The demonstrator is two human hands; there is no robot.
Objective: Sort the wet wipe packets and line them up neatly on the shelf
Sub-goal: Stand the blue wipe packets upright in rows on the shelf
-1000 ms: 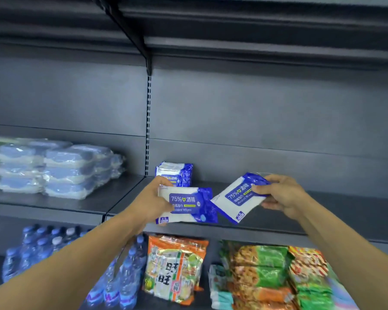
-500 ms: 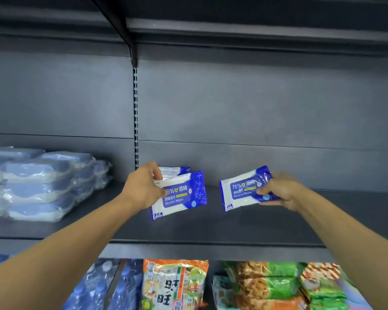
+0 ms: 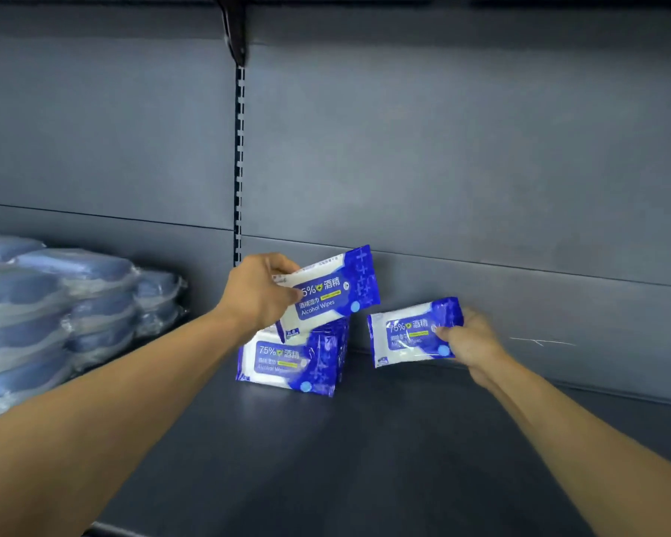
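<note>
My left hand [image 3: 258, 290] grips a blue-and-white alcohol wipe packet [image 3: 332, 294] by its left end, tilted, just above a small stack of the same packets [image 3: 291, 360] standing on the dark grey shelf [image 3: 365, 451] near the back wall. My right hand [image 3: 471, 339] holds a second wipe packet [image 3: 411, 333] by its right end, upright, right of the stack and close to the back wall. I cannot tell whether this packet touches the shelf.
Stacked clear-wrapped blue wipe packs [image 3: 55, 304] fill the left bay of the shelf. A slotted upright [image 3: 240, 157] with a bracket divides the two bays. The grey back panel [image 3: 481, 168] rises behind.
Both hands have moved forward and deeper into the shelf. The left packet now hovers over the stack, and the right packet is near the back wall. The lower shelf has left the view.
</note>
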